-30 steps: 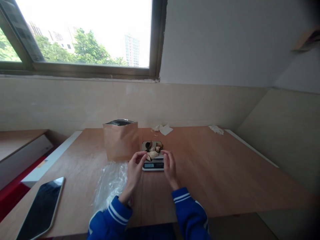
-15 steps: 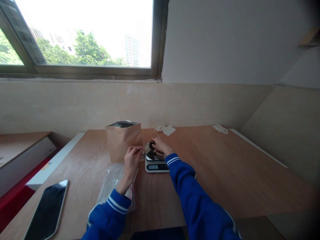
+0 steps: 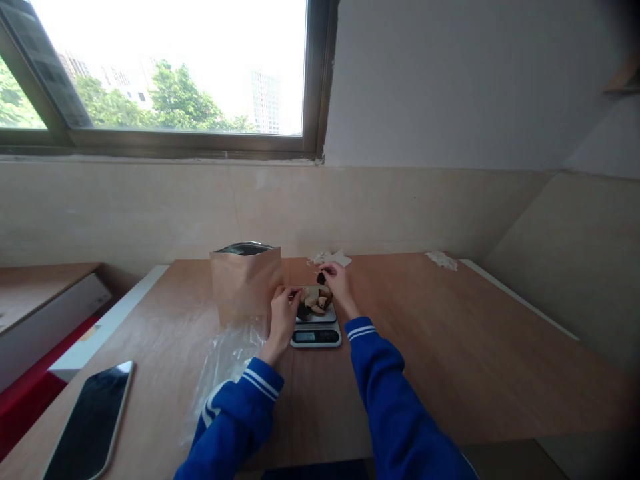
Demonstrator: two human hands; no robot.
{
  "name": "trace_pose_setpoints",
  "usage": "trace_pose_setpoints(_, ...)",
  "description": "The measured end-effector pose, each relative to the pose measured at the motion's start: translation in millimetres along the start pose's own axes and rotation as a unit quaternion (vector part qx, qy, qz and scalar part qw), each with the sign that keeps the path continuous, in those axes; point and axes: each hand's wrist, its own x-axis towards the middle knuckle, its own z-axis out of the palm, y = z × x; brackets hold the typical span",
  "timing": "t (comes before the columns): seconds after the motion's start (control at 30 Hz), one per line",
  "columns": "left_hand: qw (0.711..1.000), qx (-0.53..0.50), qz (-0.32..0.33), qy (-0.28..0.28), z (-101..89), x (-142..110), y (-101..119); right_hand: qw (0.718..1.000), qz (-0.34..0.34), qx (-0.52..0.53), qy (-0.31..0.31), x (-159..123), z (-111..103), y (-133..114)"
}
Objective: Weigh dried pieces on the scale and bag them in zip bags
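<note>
From here I see bright-blue cloth sleeves [image 3: 385, 373] banded in white, a plain tan paper pouch [image 3: 246, 283], a boxy white-and-black scale [image 3: 337, 329], cream-and-black curled pieces [image 3: 315, 304].

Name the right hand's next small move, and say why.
Probably lower the dark piece onto the scale: the right hand pinches it near the scale's far edge, and other pieces lie piled on top.
</note>
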Motion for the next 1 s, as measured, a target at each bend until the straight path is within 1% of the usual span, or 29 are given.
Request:
trace_pose_setpoints(0.03, 1.0, -0.002, 0.004, -0.007, 2.5, 0.6, 0.1, 0.999, 0.008, 0.019, 0.042, -12.1, -12.4, 5.8)
trace_pose_setpoints(0.07, 1.0, -0.004, 0.008, -0.012, 5.5, 1.4, -0.1, 0.998, 0.017, 0.017, 0.063, -27.2, -24.9, 13.0)
trace_pose_setpoints(0.13, 1.0, -0.002, 0.015, -0.019, 12.8, 4.1, -1.8, 0.994, 0.043, -0.023, 0.101, -62.2, -47.6, 29.5)
trace_pose_setpoints(0.23, 0.999, 0.025, 0.012, -0.036, 25.0, 7.9, -8.1, 0.987, 0.073, -0.075, 0.121, -109.8, -70.4, 48.3)
trace_pose_setpoints(0.3, 0.998, 0.052, 0.0, -0.044, 31.1, 8.3, -14.0, 0.987, 0.066, -0.092, 0.118, -128.5, -75.9, 51.9)
trace_pose_setpoints(0.37, 0.996, 0.075, -0.011, -0.049, 33.8, 6.2, -19.5, 0.987, 0.052, -0.099, 0.115, -135.8, -75.0, 49.4)
trace_pose_setpoints(0.47, 0.993, 0.095, -0.02, -0.067, 32.7, 0.2, -23.2, 0.99, 0.045, -0.102, 0.089, -135.3, -69.2, 43.3)
trace_pose_setpoints(0.57, 0.988, 0.117, -0.026, -0.093, 29.7, -5.1, -19.5, 0.991, 0.055, -0.096, 0.073, -133.2, -67.1, 42.3)
trace_pose_setpoints(0.67, 0.987, 0.129, -0.025, -0.097, 24.9, -8.4, -10.9, 0.989, 0.069, -0.099, 0.081, -133.6, -70.3, 46.0)
trace_pose_setpoints(0.73, 0.989, 0.117, -0.021, -0.088, 17.5, -11.0, -4.2, 0.988, 0.072, -0.102, 0.085, -134.3, -72.8, 48.6)
trace_pose_setpoints(0.8, 0.993, 0.083, -0.031, -0.079, 3.9, -15.9, 2.6, 0.988, 0.074, -0.1, 0.089, -134.8, -74.2, 50.0)
trace_pose_setpoints(0.87, 0.994, 0.029, -0.073, -0.078, -16.8, -24.4, 9.0, 0.988, 0.076, -0.097, 0.094, -135.0, -74.4, 50.3)
trace_pose_setpoints(0.93, 0.988, -0.029, -0.125, -0.086, -42.3, -36.0, 14.2, 0.988, 0.081, -0.092, 0.098, -134.9, -74.2, 49.8)
trace_pose_setpoints(0.97, 0.986, -0.04, -0.135, -0.089, -55.2, -42.5, 15.9, 0.987, 0.083, -0.092, 0.098, -134.8, -74.0, 49.5)
trace_pose_setpoints(1.0, 0.986, -0.044, -0.14, -0.076, -67.2, -49.0, 16.8, 0.987, 0.083, -0.092, 0.098, -134.7, -73.8, 49.4)
